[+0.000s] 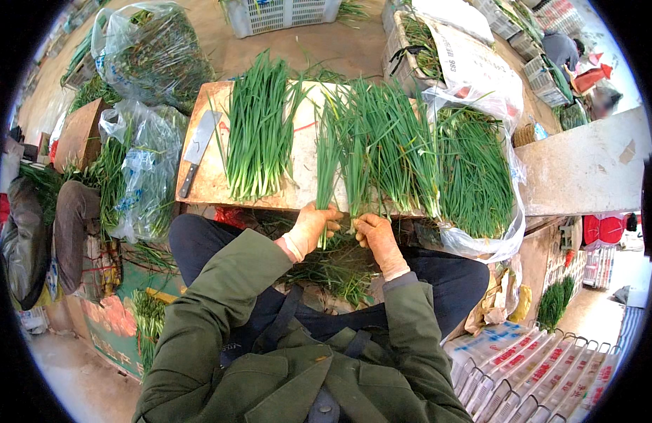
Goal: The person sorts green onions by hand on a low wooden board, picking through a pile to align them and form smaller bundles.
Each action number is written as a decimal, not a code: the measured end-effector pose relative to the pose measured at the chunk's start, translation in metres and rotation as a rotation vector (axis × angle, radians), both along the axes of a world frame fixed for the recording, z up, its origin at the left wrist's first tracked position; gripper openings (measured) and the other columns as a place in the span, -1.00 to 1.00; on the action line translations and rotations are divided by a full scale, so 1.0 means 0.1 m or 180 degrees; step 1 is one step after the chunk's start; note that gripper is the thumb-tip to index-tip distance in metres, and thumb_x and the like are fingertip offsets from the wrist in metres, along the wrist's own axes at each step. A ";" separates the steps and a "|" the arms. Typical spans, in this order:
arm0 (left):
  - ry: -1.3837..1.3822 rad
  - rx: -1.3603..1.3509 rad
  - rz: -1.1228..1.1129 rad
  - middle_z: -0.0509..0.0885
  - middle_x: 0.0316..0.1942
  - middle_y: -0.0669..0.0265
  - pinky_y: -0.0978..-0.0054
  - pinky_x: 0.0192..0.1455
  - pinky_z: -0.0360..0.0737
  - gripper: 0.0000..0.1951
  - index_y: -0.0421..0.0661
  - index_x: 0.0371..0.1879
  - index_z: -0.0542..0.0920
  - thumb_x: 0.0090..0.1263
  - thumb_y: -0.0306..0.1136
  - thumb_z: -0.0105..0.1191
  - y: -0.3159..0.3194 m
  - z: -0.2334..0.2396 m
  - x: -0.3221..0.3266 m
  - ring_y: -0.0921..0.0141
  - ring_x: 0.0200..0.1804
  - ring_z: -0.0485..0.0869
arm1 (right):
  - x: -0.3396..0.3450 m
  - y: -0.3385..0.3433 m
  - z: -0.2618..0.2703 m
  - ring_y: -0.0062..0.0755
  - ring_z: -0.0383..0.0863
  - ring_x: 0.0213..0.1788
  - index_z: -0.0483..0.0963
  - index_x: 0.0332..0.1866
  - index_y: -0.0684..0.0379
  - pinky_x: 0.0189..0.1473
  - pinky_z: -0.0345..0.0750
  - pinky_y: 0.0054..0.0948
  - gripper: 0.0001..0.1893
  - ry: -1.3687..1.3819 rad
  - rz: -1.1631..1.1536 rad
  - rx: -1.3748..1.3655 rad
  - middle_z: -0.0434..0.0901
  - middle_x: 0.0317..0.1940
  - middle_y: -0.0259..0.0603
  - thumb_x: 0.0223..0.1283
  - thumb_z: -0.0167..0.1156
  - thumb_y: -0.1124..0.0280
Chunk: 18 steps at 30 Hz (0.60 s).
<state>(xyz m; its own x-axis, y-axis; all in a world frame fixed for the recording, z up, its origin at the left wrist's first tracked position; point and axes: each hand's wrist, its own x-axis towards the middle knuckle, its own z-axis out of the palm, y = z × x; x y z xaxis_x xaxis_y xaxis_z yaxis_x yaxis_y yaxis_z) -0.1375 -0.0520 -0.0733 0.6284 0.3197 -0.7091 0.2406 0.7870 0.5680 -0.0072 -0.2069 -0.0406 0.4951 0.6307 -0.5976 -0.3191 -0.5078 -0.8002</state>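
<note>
My left hand, in a thin glove, is closed around the lower end of a small bunch of garlic chives, its pale cut ends poking out below. Beside it, my right hand, also gloved, pinches the stem ends of a few more chives at the near edge of the board. On the wooden board, a neat pile of chives lies to the left and a looser pile to the right. A cleaver with a dark handle rests flat at the board's left edge.
Right of the board, a clear plastic bag holds more chives. Filled plastic bags stand at left, near another person's knee. Trimmings lie between my legs. A plastic crate sits beyond; folded crates lie lower right.
</note>
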 end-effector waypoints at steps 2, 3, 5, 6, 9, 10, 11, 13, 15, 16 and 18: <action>-0.0044 0.0062 -0.0024 0.72 -0.23 0.26 0.38 -0.41 0.52 -0.81 -0.08 -0.07 0.56 0.43 -0.41 0.25 0.01 0.01 0.03 0.41 -0.42 0.64 | 0.02 -0.03 -0.04 -0.61 0.50 -0.51 0.60 -0.23 0.25 -0.42 0.47 -0.53 -0.81 0.0170 0.0126 0.0040 0.58 -0.53 -0.37 0.45 0.28 0.34; -0.0060 0.0092 -0.0032 0.71 -0.24 0.25 0.38 -0.42 0.51 -0.80 -0.10 -0.06 0.56 0.42 -0.42 0.25 0.02 0.03 0.05 0.41 -0.43 0.62 | 0.01 -0.03 -0.02 -0.61 0.51 -0.51 0.60 -0.24 0.25 -0.42 0.47 -0.52 -0.81 0.0186 0.0209 0.0053 0.58 -0.53 -0.37 0.44 0.28 0.33; -0.0102 0.0143 -0.0086 0.70 -0.26 0.26 0.40 -0.43 0.48 -0.79 -0.11 -0.07 0.58 0.41 -0.39 0.28 0.06 0.07 0.08 0.42 -0.44 0.61 | 0.00 -0.03 0.02 -0.59 0.52 -0.50 0.60 -0.24 0.25 -0.41 0.48 -0.51 -0.80 0.0220 0.0373 0.0079 0.59 -0.52 -0.36 0.43 0.29 0.33; -0.0131 0.0168 -0.0112 0.70 -0.27 0.27 0.40 -0.44 0.47 -0.78 -0.12 -0.07 0.59 0.40 -0.37 0.29 0.07 0.09 0.10 0.43 -0.45 0.61 | -0.01 -0.03 0.01 -0.61 0.51 -0.50 0.60 -0.24 0.24 -0.41 0.46 -0.52 -0.80 0.0148 0.0493 0.0021 0.58 -0.52 -0.38 0.43 0.28 0.31; -0.0068 0.0240 -0.0183 0.69 -0.30 0.30 0.43 -0.48 0.43 -0.75 -0.15 -0.05 0.62 0.39 -0.35 0.32 0.10 0.03 0.16 0.45 -0.50 0.51 | -0.02 -0.04 -0.02 -0.64 0.49 -0.50 0.62 -0.21 0.22 -0.41 0.43 -0.55 -0.78 -0.0092 0.0875 -0.0129 0.58 -0.50 -0.40 0.44 0.27 0.27; -0.0061 0.0327 -0.0260 0.69 -0.30 0.30 0.43 -0.49 0.43 -0.75 -0.16 -0.05 0.62 0.39 -0.35 0.32 0.12 0.04 0.18 0.45 -0.52 0.49 | -0.02 -0.03 -0.02 -0.62 0.50 -0.48 0.61 -0.20 0.24 -0.40 0.44 -0.53 -0.76 -0.0083 0.0868 -0.0145 0.58 -0.49 -0.39 0.43 0.28 0.25; 0.0009 0.0332 -0.0279 0.69 -0.30 0.29 0.43 -0.49 0.42 -0.76 -0.17 -0.04 0.63 0.39 -0.38 0.31 0.13 0.02 0.19 0.45 -0.53 0.43 | -0.02 -0.03 -0.01 -0.60 0.51 -0.46 0.60 -0.19 0.26 -0.38 0.46 -0.51 -0.74 -0.0074 0.0862 -0.0161 0.58 -0.48 -0.37 0.42 0.30 0.23; -0.0012 0.0262 -0.0289 0.69 -0.30 0.30 0.43 -0.50 0.42 -0.76 -0.16 -0.05 0.62 0.38 -0.40 0.31 0.15 -0.05 0.18 0.45 -0.53 0.46 | -0.01 -0.03 0.03 -0.58 0.50 -0.45 0.59 -0.17 0.28 -0.37 0.45 -0.48 -0.69 0.0078 0.0601 -0.0167 0.57 -0.48 -0.37 0.42 0.31 0.18; 0.0012 0.0232 -0.0331 0.69 -0.30 0.29 0.43 -0.51 0.42 -0.76 -0.16 -0.05 0.62 0.37 -0.42 0.31 0.15 -0.05 0.19 0.44 -0.52 0.48 | -0.01 -0.04 0.04 -0.59 0.45 -0.47 0.58 -0.17 0.28 -0.37 0.41 -0.48 -0.65 0.0376 0.0065 -0.0149 0.53 -0.49 -0.41 0.43 0.30 0.13; 0.0045 0.0236 -0.0370 0.68 -0.31 0.29 0.43 -0.51 0.42 -0.76 -0.16 -0.05 0.62 0.36 -0.43 0.31 0.13 -0.01 0.19 0.43 -0.52 0.50 | 0.00 -0.05 0.01 -0.59 0.42 -0.47 0.59 -0.16 0.27 -0.38 0.39 -0.48 -0.65 0.0551 -0.0049 0.0011 0.51 -0.50 -0.42 0.44 0.29 0.12; 0.0089 0.0219 -0.0396 0.68 -0.32 0.28 0.42 -0.51 0.44 -0.76 -0.16 -0.05 0.61 0.36 -0.44 0.29 0.11 0.03 0.20 0.41 -0.51 0.52 | 0.01 -0.07 -0.12 -0.61 0.37 -0.48 0.59 -0.15 0.25 -0.38 0.34 -0.48 -0.65 0.0903 -0.0272 0.0337 0.47 -0.51 -0.45 0.46 0.27 0.10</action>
